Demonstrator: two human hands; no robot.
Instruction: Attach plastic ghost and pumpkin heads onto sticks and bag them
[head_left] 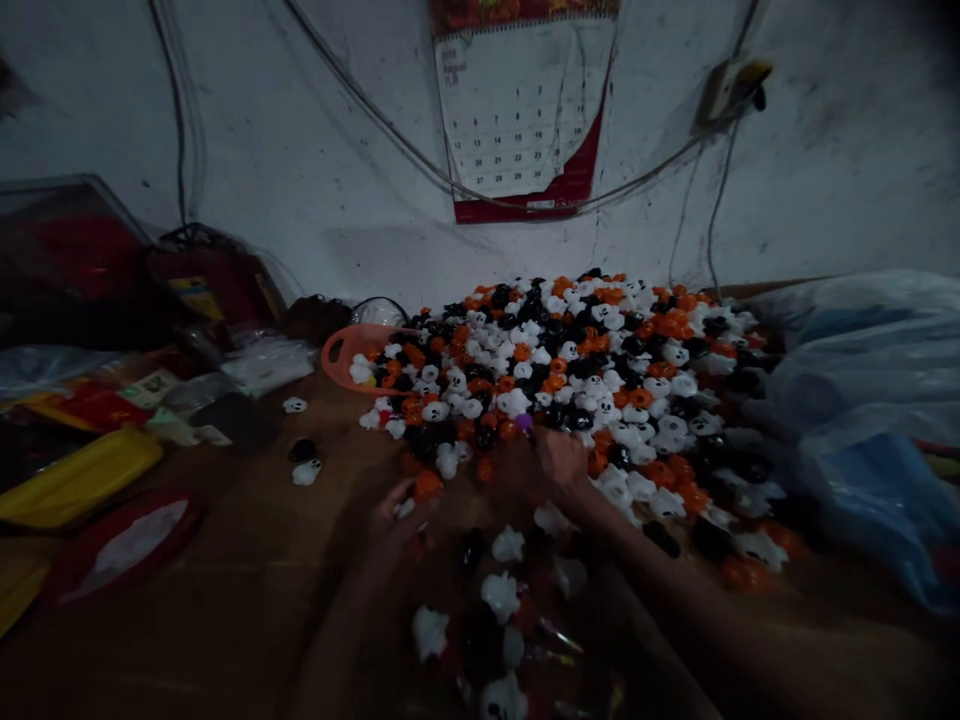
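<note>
A large heap of small plastic Halloween figures (525, 350), white ghosts, orange pumpkins and black pieces, is piled against the wall. My left hand (390, 515) is closed at the heap's near edge, its fingers around an orange pumpkin figure (428, 485); a white piece shows beside the fingers. My right hand (561, 462) reaches into the front of the heap with its fingers bent together. A small purple piece (523, 422) is at its fingertips, but dimness and blur hide the grip. Between my forearms lie several ghost figures (501, 597).
An orange plastic basket (341, 362) lies tipped at the heap's left. Two ghosts and a black piece (302, 450) sit apart on the brown tabletop (247, 570). Yellow tray (82, 478) and red dish (180, 520) are left; plastic bags (870, 350) bulge right. A calendar (517, 110) hangs behind.
</note>
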